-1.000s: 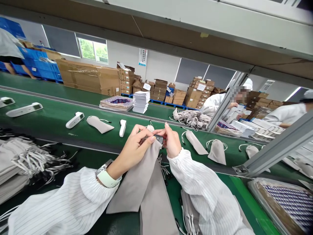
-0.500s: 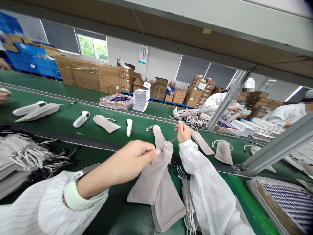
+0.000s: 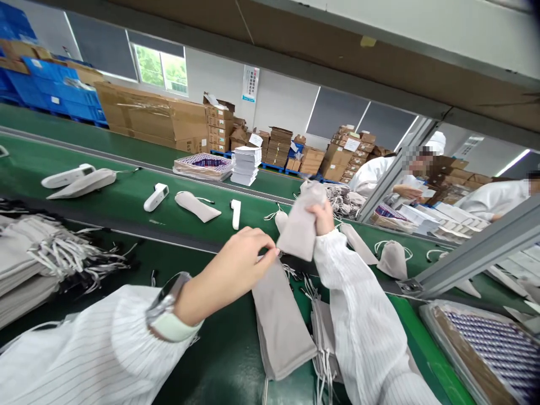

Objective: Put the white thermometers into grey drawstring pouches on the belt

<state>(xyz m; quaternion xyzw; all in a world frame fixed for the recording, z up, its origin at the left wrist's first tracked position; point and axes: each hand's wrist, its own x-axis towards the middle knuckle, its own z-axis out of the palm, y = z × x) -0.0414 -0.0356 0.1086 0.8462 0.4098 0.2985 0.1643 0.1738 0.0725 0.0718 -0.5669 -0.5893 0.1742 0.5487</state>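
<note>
- In the head view, the right edge of the held pouch [image 3: 298, 229] is partly covered by the right hand [image 3: 324, 218], and the pouch's upper end is blurred; its contents cannot be seen.
- By the held pouch, most of a second pouch [image 3: 280, 219] on the green belt [image 3: 126, 216] is hidden.
- The upper end of the pouch stack [image 3: 282, 326] is partly masked by the left hand [image 3: 240, 259].
- A white object [image 3: 3, 151] is cut off by the left edge, as is the large pouch pile [image 3: 25, 270].
- A co-worker [image 3: 375, 171] is partly blocked by the slanted metal post [image 3: 447, 259].
- The held pouch is seen as plain, soft, pale grey cloth, gathered at the top, wider and straight-edged at the bottom.
- It is held tilted in the air above the upper end of the stack, near the belt's front edge.
- The pouch is grasped in the right grip, at its right side.
- The left grip is bent, thumb near the pouch's lower left corner; whether cloth is pinched there cannot be told.
- The stack is laid flat on the dark green worktop [image 3: 219, 354].
</note>
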